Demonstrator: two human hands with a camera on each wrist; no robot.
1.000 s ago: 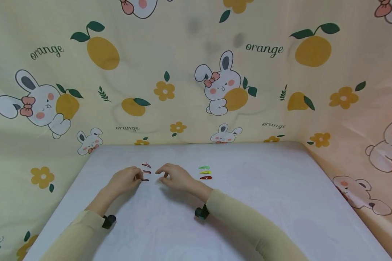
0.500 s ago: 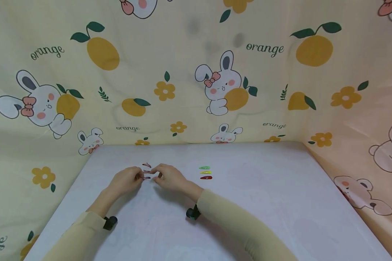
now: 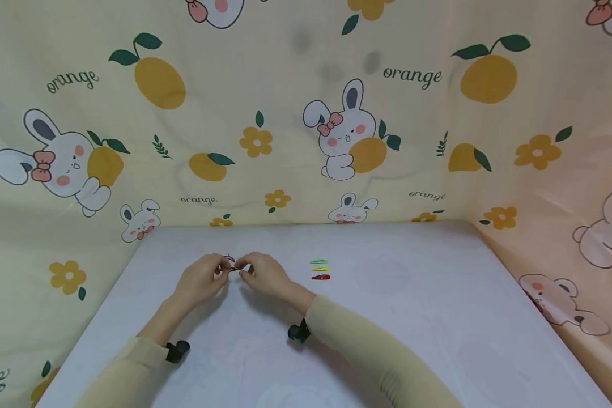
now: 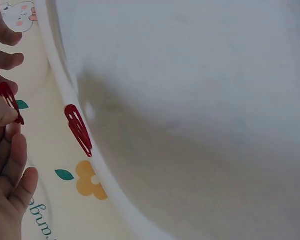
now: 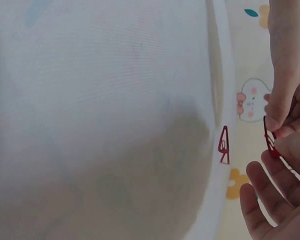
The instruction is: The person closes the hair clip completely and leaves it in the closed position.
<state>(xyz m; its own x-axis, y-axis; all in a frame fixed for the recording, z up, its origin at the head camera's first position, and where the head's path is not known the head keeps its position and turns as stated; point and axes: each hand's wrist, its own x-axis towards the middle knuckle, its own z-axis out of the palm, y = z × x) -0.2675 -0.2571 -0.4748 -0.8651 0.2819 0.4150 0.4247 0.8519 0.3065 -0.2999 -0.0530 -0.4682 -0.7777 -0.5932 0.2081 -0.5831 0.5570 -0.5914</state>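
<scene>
Both my hands hold a small red snap hair clip (image 3: 234,269) between them, over the far left part of the table. My left hand (image 3: 204,279) pinches its left end, and my right hand (image 3: 266,275) has finger and thumb on the right end. In the left wrist view the held hair clip (image 4: 9,100) lies between the fingertips of the two hands. In the right wrist view that hair clip (image 5: 271,140) spans from one hand to the other. Just behind the hands lies another dark red hair clip (image 3: 229,258), partly hidden by the fingers.
To the right of my hands lie a green hair clip (image 3: 318,262), a yellow hair clip (image 3: 320,269) and a red hair clip (image 3: 321,277) in a column. A white table (image 3: 413,317) ends at a patterned curtain (image 3: 265,170) at the back and sides.
My right hand has come left to the front red hair clip. My left hand has raised that clip and moved slightly forward and right, and both hands now grip it.
</scene>
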